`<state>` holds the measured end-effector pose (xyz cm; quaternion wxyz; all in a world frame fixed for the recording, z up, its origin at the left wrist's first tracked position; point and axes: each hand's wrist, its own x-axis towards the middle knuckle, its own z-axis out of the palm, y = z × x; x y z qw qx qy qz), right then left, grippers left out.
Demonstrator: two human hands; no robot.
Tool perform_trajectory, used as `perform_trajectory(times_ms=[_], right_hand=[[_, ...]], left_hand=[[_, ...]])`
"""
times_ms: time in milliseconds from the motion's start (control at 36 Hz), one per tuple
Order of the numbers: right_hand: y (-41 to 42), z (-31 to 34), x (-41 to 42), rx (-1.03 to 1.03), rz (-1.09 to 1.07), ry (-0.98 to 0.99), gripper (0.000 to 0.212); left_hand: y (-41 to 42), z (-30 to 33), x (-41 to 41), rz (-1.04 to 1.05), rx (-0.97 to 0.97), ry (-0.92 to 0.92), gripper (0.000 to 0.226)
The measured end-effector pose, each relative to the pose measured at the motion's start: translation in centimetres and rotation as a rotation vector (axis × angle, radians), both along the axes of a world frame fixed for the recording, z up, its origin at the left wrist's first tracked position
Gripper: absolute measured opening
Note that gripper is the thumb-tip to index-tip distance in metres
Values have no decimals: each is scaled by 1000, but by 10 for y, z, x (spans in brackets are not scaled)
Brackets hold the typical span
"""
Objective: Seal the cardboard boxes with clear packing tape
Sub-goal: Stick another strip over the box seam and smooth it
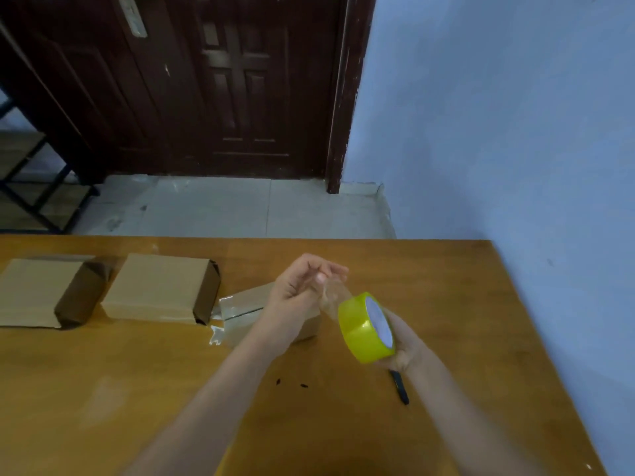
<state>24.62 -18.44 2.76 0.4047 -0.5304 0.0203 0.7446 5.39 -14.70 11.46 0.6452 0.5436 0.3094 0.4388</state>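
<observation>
Holding the tape roll (366, 328) in my right hand (407, 348), I have my fingers curled round its far side, so the yellowish roll stands tilted with its white core facing up and right. My left hand (304, 283) is raised just left of it, thumb and fingertips pinching the free end of a clear tape strip (331, 297) that stretches from the roll up to my fingers — both hands are above the wooden table (446, 290), not resting on it.

Under my left wrist lies a small cardboard box (245, 312), partly hidden by my forearm, with glossy tape already across its top and a loose clear tail sticking out at its near left corner. Left of it sits a second flat box (159, 286), its dark open end turned right, and further left a third box (37, 292) at the edge of view, also open at its right end.

Near my right wrist a dark pen-like tool (400, 388) lies on the table — I cannot tell exactly what it is. Two small dark specks (292, 383) mark the tabletop nearby. Beyond the table stand a dark brown door (223, 84) and a pale blue wall (498, 115).
</observation>
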Motion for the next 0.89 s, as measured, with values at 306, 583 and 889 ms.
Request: perform_trajectory(times_ms=[306, 583, 889], right_hand=[[1, -26, -12, 50, -142, 172, 79], [-3, -23, -15, 131, -419, 45, 47], [16, -11, -6, 334, -539, -63, 38]], left_hand=[[7, -19, 5, 121, -281, -38, 14], [22, -18, 27, 144, -331, -9, 31], [57, -17, 33, 275, -449, -71, 31]])
